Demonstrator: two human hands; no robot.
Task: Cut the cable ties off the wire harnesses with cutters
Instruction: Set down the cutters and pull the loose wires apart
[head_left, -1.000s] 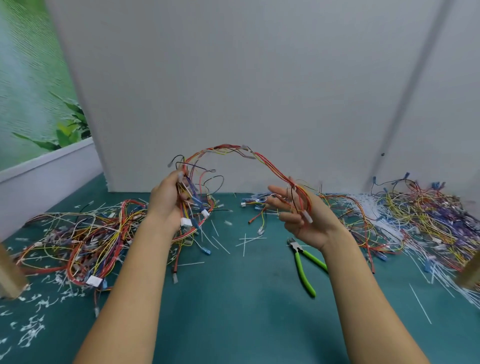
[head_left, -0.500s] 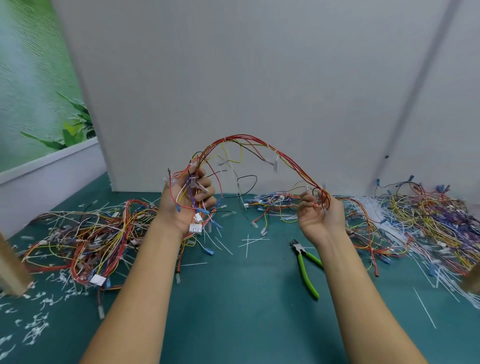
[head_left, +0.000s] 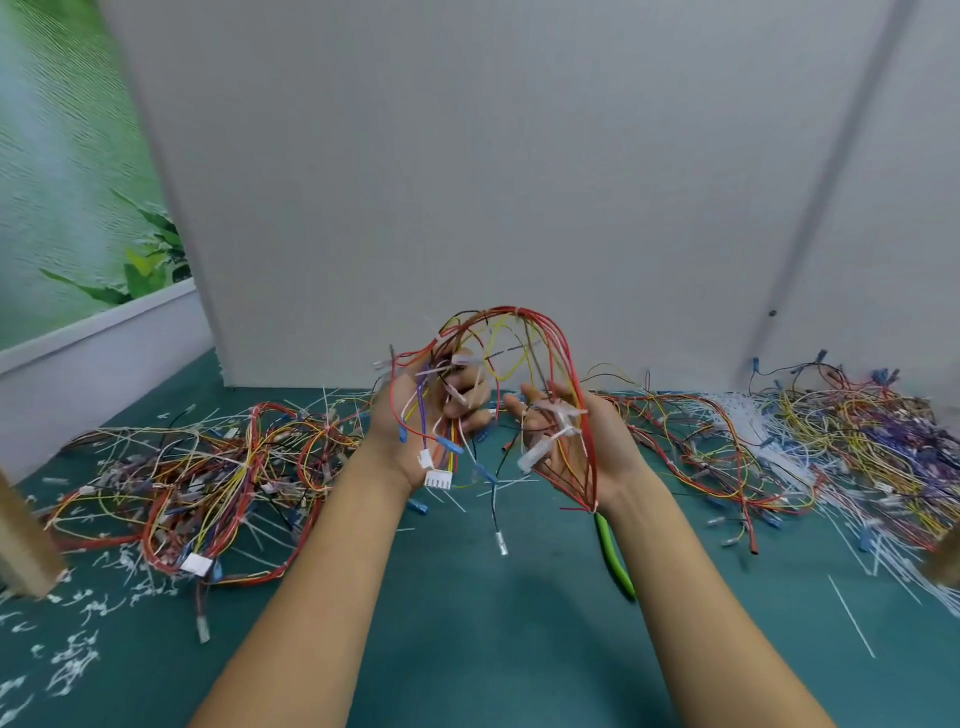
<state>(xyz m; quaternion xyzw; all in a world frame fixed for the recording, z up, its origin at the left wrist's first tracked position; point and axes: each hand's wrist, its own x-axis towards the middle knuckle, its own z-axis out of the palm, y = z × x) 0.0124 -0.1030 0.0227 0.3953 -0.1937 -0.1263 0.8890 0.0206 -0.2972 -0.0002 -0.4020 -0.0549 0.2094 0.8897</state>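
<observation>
I hold a wire harness (head_left: 519, 317) of red, yellow and dark wires bent into a tall narrow arch above the green table (head_left: 467, 623). My left hand (head_left: 410, 431) grips one end, fingers curled round wires with white and blue connectors hanging below. My right hand (head_left: 592, 447) is palm-up with fingers loosely stretched. The other end of the harness lies across that palm, with white cable ties (head_left: 558, 423) on it. The green-handled cutters (head_left: 615, 561) lie on the table, partly hidden under my right wrist.
A tangled pile of harnesses (head_left: 208, 467) sits at the left and another (head_left: 841, 441) at the right, beside loose white ties (head_left: 763, 431). Cut tie scraps (head_left: 67, 654) litter the near left. Wooden posts (head_left: 21, 545) stand at both table edges. A grey partition (head_left: 467, 182) closes the back.
My hands have come closer together, squeezing the harness arch narrower and taller. My right hand has opened from a fist to palm-up and now covers more of the cutters.
</observation>
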